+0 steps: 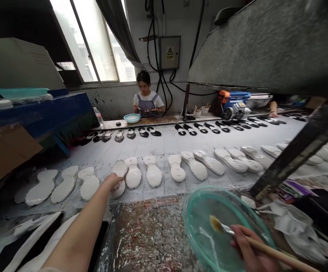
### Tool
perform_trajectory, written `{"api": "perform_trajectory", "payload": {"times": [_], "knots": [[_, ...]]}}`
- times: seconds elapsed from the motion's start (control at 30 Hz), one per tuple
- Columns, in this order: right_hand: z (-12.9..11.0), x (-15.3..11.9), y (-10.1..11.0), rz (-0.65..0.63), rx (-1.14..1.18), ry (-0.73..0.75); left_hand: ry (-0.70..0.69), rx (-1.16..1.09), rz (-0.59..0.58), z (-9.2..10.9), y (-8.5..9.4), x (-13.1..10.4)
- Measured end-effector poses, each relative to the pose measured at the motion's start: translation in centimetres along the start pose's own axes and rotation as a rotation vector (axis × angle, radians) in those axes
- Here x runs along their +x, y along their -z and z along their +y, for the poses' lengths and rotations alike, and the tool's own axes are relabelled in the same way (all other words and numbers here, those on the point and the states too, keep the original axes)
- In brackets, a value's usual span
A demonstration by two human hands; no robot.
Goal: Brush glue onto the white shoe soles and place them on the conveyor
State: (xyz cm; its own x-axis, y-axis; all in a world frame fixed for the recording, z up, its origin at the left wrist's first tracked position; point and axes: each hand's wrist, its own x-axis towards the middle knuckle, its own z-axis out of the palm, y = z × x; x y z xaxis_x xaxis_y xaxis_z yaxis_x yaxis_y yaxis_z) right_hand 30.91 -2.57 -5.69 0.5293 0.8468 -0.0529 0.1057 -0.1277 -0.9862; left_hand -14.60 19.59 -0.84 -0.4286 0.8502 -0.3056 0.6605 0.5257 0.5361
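My left hand (pixel 114 180) reaches out over the white belt, closed on a white shoe sole (pixel 120 168) that is tilted up on the belt. My right hand (pixel 247 245) holds a brush (pixel 268 249) with a wooden handle. The brush's pale bristles (pixel 216 223) are over a translucent green basin (pixel 190 215); whether they touch what is inside, I cannot tell. Beside the held sole lies another white sole (pixel 133 173), in a row with several more along the near side of the belt.
Dark shoe parts (pixel 143 132) line the far side of the belt (pixel 164 145). Across it sits a person (pixel 148 98) behind a blue basin (pixel 132 118). A slanting dark metal bar (pixel 288 158) crosses at right. White plastic (pixel 297 230) lies beside my basin. A stained tabletop (pixel 146 234) is in front.
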Motion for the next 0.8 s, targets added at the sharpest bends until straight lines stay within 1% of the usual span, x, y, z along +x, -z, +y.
{"api": "perform_trajectory", "payload": {"times": [0.03,0.07,0.13,0.2,0.23,0.3,0.37,0.4,0.43,0.5,0.57,0.6,0.67,0.73,0.8], "knots": [[-0.6,-0.2,-0.3,-0.024,0.019,0.010,0.035,-0.055,0.032,0.3,0.5,-0.6],[-1.2,-0.4,-0.6,-0.044,0.009,0.050,0.064,-0.116,0.065,0.8,1.0,-1.1],[-2.2,-0.8,-1.3,-0.111,-0.077,0.146,0.088,-0.258,0.124,2.0,2.0,-2.4],[-2.8,-1.2,-2.1,-0.195,-0.219,0.209,0.059,-0.413,0.138,3.2,2.3,-4.3],[-2.9,-1.3,-2.5,-0.236,-0.294,0.227,0.030,-0.483,0.132,3.6,2.1,-5.6],[-2.7,-1.3,-3.3,-0.293,-0.408,0.248,-0.043,-0.604,0.094,4.1,1.0,-8.8],[-2.5,-1.3,-3.9,-0.322,-0.459,0.260,-0.092,-0.722,0.040,4.1,-1.1,-12.2],[-2.5,-1.4,-4.1,-0.327,-0.466,0.265,-0.094,-0.897,-0.042,4.0,-2.3,-13.8],[-2.6,-1.5,-4.2,-0.325,-0.468,0.268,-0.055,-1.030,-0.119,3.9,-3.5,-15.2],[-3.1,-1.7,-4.0,-0.302,-0.472,0.282,0.004,-1.153,-0.291,3.6,-5.8,-17.4],[-3.8,-1.9,-3.4,-0.273,-0.472,0.287,0.025,-1.184,-0.410,3.4,-7.6,-18.6],[-4.2,-2.0,-3.1,-0.279,-0.464,0.272,0.022,-1.195,-0.452,3.4,-8.3,-19.0],[-4.7,-2.2,-2.7,-0.338,-0.399,0.193,0.019,-1.232,-0.510,3.5,-9.2,-19.7],[-5.0,-2.7,-2.6,-0.417,-0.224,0.080,0.022,-1.284,-0.554,3.8,-9.7,-20.4],[-5.4,-3.5,-2.8,-0.431,0.024,0.033,0.044,-1.328,-0.589,4.3,-9.8,-21.3]]}}
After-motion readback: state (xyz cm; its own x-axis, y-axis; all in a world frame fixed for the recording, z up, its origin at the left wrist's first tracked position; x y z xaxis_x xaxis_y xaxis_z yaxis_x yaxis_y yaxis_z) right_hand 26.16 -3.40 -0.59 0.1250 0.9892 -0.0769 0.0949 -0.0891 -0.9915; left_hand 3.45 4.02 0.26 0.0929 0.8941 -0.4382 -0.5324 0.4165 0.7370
